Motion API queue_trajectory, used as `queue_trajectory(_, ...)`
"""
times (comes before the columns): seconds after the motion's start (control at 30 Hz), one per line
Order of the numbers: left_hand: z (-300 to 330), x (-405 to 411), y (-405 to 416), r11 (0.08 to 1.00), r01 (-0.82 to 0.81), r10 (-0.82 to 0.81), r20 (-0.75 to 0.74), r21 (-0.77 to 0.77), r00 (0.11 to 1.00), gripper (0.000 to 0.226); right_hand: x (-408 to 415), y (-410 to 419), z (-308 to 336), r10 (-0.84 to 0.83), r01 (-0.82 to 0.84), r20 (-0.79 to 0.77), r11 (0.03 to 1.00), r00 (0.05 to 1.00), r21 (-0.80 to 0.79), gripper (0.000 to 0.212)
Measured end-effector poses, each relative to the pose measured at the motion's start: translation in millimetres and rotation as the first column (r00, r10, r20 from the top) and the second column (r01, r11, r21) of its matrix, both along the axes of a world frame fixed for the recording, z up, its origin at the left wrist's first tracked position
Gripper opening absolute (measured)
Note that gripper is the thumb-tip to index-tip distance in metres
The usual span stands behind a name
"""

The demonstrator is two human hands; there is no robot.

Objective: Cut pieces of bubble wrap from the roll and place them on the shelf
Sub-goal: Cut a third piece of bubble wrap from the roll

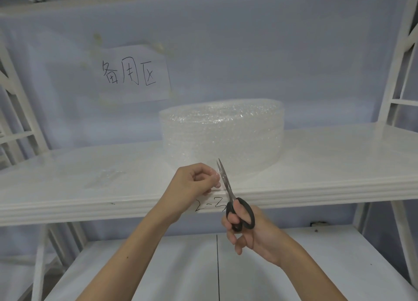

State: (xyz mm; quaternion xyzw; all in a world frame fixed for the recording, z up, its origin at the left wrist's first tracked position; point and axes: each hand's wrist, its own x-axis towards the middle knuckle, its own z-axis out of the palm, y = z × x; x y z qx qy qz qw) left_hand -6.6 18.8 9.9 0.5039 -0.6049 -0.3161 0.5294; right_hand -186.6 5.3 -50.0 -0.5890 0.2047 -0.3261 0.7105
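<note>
Bubble wrap sheet (216,176) pinched by left hand (192,183); scissors (235,201), blades nearly together, gripped through handles by right hand (251,230).

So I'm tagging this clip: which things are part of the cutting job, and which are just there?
In use: roll, strip pinched by left hand, scissors in right hand, shelf, cut piece.
Just there: paper sign, lower shelf.

A wide, clear roll of bubble wrap (222,134) stands on end on the white shelf (328,162), its loose end drawn toward the front edge, while a small cut piece (103,176) (faint, hard to make out) lies flat to its left.
</note>
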Motion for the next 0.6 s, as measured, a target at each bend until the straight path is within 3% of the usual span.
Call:
queue_trajectory(0.37, 1.2, 2.1, 2.4, 0.998, 0.065, -0.066, 0.099, 0.007, 0.993, 0.006, -2.3, -2.7, 10.4, 0.008, -0.01, -0.051, 0.999, 0.999, -0.04, 0.048)
queue_trajectory(0.6, 2.9, 2.1, 3.4, 0.998, 0.069, -0.07, 0.062, 0.016, 0.996, 0.009, 3.5, -2.0, 9.7, -0.055, 0.052, -0.038, 0.997, 0.998, -0.061, 0.043)
